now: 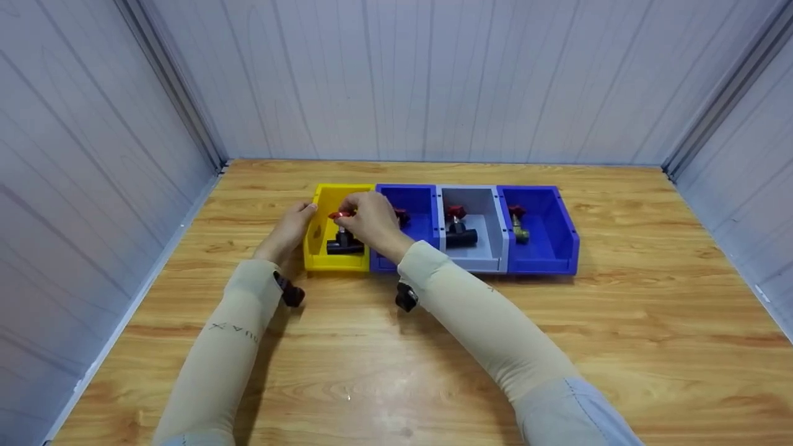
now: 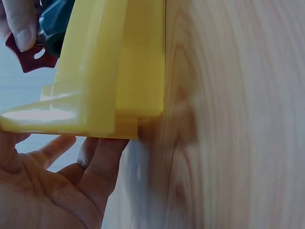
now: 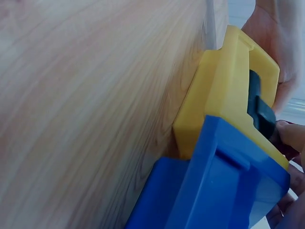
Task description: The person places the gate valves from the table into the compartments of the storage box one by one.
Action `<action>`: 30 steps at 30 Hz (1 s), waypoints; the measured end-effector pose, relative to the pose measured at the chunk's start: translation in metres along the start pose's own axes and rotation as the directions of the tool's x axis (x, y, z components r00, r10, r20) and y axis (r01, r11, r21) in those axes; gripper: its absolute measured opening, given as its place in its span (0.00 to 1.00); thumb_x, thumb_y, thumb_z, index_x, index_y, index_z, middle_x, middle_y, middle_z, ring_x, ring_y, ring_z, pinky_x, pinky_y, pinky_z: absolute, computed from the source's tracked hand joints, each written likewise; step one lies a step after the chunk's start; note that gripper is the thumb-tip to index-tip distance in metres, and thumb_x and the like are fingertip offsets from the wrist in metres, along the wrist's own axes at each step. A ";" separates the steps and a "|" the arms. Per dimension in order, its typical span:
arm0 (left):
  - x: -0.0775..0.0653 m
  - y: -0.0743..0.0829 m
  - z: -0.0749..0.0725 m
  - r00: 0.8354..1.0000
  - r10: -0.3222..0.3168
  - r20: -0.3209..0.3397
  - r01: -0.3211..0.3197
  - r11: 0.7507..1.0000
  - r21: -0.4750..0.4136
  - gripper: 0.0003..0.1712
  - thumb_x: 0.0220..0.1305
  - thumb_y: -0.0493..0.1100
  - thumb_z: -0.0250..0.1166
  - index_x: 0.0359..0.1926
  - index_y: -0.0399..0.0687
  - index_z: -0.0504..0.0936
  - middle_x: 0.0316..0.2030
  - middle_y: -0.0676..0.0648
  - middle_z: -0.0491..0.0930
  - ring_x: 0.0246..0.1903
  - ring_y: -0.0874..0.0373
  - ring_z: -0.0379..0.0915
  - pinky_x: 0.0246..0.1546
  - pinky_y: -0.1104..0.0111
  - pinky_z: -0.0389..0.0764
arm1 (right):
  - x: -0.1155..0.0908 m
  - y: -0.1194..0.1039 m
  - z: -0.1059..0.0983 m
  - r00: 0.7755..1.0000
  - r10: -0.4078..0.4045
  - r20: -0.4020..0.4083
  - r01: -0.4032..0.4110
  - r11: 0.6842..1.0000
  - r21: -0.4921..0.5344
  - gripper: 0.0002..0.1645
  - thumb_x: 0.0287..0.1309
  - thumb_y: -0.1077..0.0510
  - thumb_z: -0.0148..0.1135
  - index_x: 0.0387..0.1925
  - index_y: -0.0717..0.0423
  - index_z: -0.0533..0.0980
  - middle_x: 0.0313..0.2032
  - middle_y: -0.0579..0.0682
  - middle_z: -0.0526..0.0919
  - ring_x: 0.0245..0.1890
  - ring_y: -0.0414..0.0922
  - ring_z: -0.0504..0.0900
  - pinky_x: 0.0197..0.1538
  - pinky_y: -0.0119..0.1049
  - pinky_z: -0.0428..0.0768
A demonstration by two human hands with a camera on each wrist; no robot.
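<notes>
My right hand (image 1: pixel 373 222) reaches over the yellow bin (image 1: pixel 337 263) and pinches the red handle (image 1: pixel 339 215) of a valve. Its black T-shaped body (image 1: pixel 344 246) is at the bin's front, below my fingers. In the left wrist view, the thumb tip lies against the red handle (image 2: pixel 35 61). My left hand (image 1: pixel 289 230) is at the yellow bin's left side, with its fingers against the outer wall in the left wrist view (image 2: pixel 57 176). Part of the right hand's grip is hidden behind the hand in the head view.
To the right, joined in a row, stand a blue bin (image 1: pixel 409 193) with a red-handled piece partly covered, a grey bin (image 1: pixel 489 265) with a black red-handled valve (image 1: pixel 461 236), and a blue bin (image 1: pixel 545 266) with a brass red-handled valve (image 1: pixel 519 232). White panels (image 1: pixel 396 80) enclose the wooden table (image 1: pixel 372 359).
</notes>
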State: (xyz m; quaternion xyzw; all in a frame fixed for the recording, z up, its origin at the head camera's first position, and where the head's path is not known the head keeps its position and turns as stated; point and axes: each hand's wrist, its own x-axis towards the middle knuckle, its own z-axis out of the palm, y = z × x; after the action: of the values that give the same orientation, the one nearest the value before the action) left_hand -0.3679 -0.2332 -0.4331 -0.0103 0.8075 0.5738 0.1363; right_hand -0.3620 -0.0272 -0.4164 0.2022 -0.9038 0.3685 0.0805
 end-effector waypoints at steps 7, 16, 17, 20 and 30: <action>0.001 0.002 0.000 1.000 0.002 0.007 -0.002 1.000 0.005 0.32 0.90 0.56 0.36 0.80 0.42 0.62 0.71 0.38 0.68 0.67 0.48 0.66 0.74 0.54 0.67 | 0.002 0.001 0.001 1.000 0.022 -0.004 -0.022 0.998 -0.052 0.10 0.70 0.48 0.75 0.39 0.49 0.89 0.37 0.44 0.93 0.36 0.41 0.87 0.58 0.40 0.83; -0.002 0.003 -0.001 1.000 -0.011 0.015 0.011 1.000 -0.013 0.32 0.90 0.56 0.36 0.81 0.42 0.59 0.76 0.37 0.65 0.74 0.44 0.63 0.80 0.48 0.64 | 0.003 0.001 0.006 0.998 0.036 0.051 -0.023 0.972 -0.233 0.13 0.70 0.45 0.74 0.34 0.47 0.92 0.34 0.41 0.93 0.49 0.45 0.84 0.74 0.45 0.71; -0.002 0.003 -0.001 1.000 -0.016 0.017 0.016 1.000 -0.020 0.32 0.90 0.56 0.36 0.81 0.43 0.59 0.76 0.38 0.65 0.74 0.45 0.63 0.80 0.48 0.64 | 0.003 0.001 0.006 0.997 0.040 0.066 -0.023 0.969 -0.248 0.12 0.71 0.45 0.73 0.36 0.47 0.92 0.35 0.41 0.93 0.50 0.45 0.83 0.74 0.45 0.71; -0.004 0.003 -0.001 0.999 -0.040 0.025 0.041 0.998 -0.055 0.31 0.90 0.57 0.36 0.79 0.46 0.61 0.75 0.40 0.66 0.73 0.46 0.64 0.78 0.49 0.66 | 0.004 -0.001 0.005 0.994 0.043 0.101 -0.012 0.958 -0.285 0.11 0.72 0.47 0.72 0.40 0.46 0.93 0.38 0.41 0.94 0.52 0.46 0.82 0.72 0.45 0.72; 0.000 0.002 -0.001 0.999 -0.041 0.013 0.042 0.999 -0.026 0.29 0.90 0.57 0.36 0.75 0.44 0.63 0.72 0.40 0.67 0.69 0.47 0.65 0.75 0.51 0.66 | 0.007 -0.003 0.003 0.986 0.043 0.163 0.019 0.931 -0.364 0.11 0.75 0.52 0.68 0.48 0.45 0.93 0.47 0.42 0.94 0.57 0.48 0.82 0.71 0.46 0.72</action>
State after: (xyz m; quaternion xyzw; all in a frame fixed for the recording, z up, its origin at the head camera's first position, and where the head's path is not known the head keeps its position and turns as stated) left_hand -0.3682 -0.2333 -0.4307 -0.0253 0.7987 0.5813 0.1532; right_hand -0.3670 -0.0330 -0.4149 0.2086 -0.9612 0.1766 0.0380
